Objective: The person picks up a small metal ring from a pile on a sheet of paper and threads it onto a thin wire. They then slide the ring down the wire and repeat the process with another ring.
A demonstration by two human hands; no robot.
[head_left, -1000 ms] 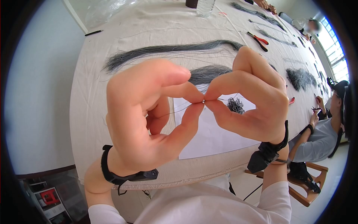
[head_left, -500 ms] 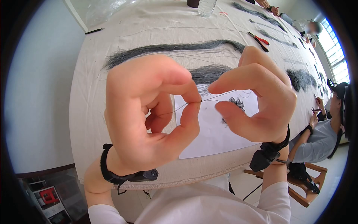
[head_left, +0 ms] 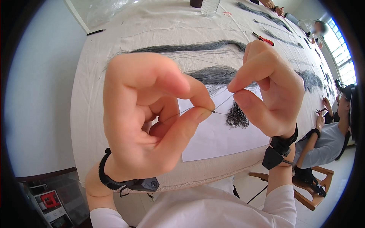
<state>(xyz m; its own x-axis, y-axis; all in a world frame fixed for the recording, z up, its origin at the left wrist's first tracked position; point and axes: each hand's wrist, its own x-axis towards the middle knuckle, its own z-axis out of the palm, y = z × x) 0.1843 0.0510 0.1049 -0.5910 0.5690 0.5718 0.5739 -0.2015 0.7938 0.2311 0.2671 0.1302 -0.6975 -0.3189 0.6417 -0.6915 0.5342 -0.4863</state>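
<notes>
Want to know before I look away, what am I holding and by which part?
A thin dark wire: left hand pinches beside its small knot; right hand pinches a strand.

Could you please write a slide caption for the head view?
Left hand and right hand pinch a fine strand above white paper, near dark coils.

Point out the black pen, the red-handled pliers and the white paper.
Black pen point(head_left: 96, 32): head view, barrel.
Red-handled pliers point(head_left: 267, 40): head view, red handle.
White paper point(head_left: 216, 142): head view, bare lower part.
</notes>
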